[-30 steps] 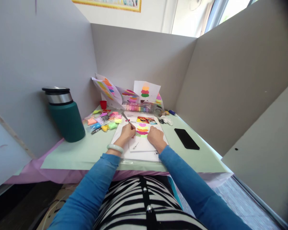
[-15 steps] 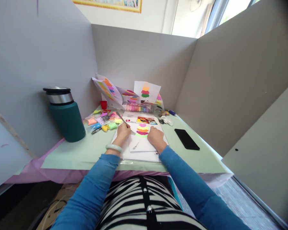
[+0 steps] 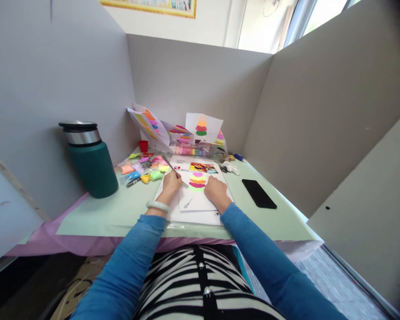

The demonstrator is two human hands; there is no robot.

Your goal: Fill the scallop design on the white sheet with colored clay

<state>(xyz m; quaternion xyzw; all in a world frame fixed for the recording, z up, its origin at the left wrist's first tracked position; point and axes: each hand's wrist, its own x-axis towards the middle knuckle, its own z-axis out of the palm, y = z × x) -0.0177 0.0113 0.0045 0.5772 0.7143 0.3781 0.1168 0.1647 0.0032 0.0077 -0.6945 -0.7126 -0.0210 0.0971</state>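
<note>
My left hand (image 3: 172,184) is closed round a metal fork (image 3: 169,164), its tines pointing down at the left edge of a layered clay shape. That clay shape (image 3: 197,180), in pink, yellow, orange, magenta and light green bands, lies on a white sheet of paper (image 3: 197,203). A small dark drawing (image 3: 188,203) shows on the sheet's lower part. At the right side of the shape my right hand (image 3: 216,191) rests on the paper with curled fingers. Whatever these fingers hold, if anything, is hidden. Under the sheet lies a larger white printed pad (image 3: 186,216).
Left stands a green bottle (image 3: 92,171); packets of coloured clay (image 3: 146,166) lie beyond it, by a red cup (image 3: 143,146). A black phone (image 3: 259,194) lies right. Painted sheets (image 3: 204,127) lean at the back, behind a clear pack (image 3: 191,150). Grey panels (image 3: 200,66) enclose the table.
The view has shifted very slightly. Both hands, the fork and the clay shape stay in practically the same place.
</note>
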